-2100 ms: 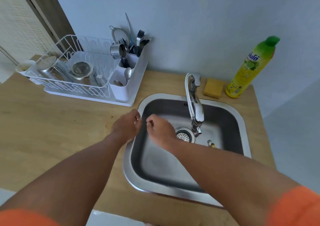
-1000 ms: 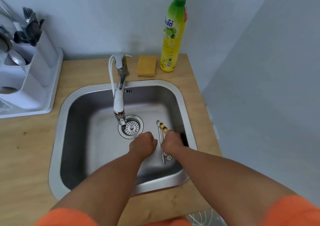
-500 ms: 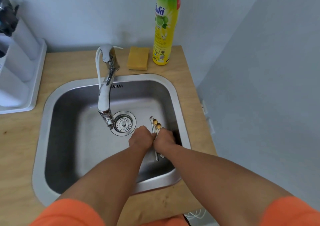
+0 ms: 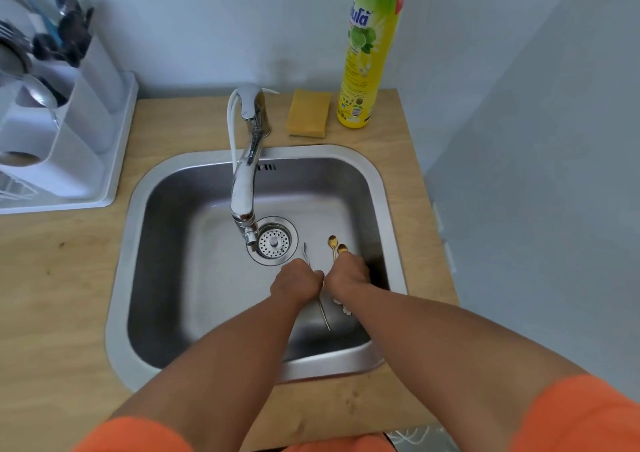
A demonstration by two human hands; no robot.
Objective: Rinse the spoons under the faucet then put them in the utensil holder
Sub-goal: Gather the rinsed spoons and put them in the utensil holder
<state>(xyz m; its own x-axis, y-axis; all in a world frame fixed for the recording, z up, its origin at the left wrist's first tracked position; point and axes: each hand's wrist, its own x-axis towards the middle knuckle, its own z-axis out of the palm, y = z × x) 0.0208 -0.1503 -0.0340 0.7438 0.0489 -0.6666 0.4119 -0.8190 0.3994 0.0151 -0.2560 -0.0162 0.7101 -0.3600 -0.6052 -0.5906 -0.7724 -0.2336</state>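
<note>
My left hand (image 4: pixel 296 283) now pinches the silver spoon (image 4: pixel 323 313) and has lifted it clear of the other two; half a second ago all three lay bunched together between my knuckles. Its thin handle runs near and far of the curled fingers. My right hand (image 4: pixel 347 275) is closed over the handles of the two gold spoons (image 4: pixel 336 245), whose bowls poke out on the far side, just right of the drain (image 4: pixel 273 242). Both hands sit knuckle to knuckle low in the sink (image 4: pixel 391 230). So pickup is done, I judge, but no water runs from the faucet (image 4: pixel 244 188), so rinsing has not started. The utensil holder (image 4: pixel 86 112) waits far left on the counter (image 4: pixel 69 278), already crowded with cutlery.
</note>
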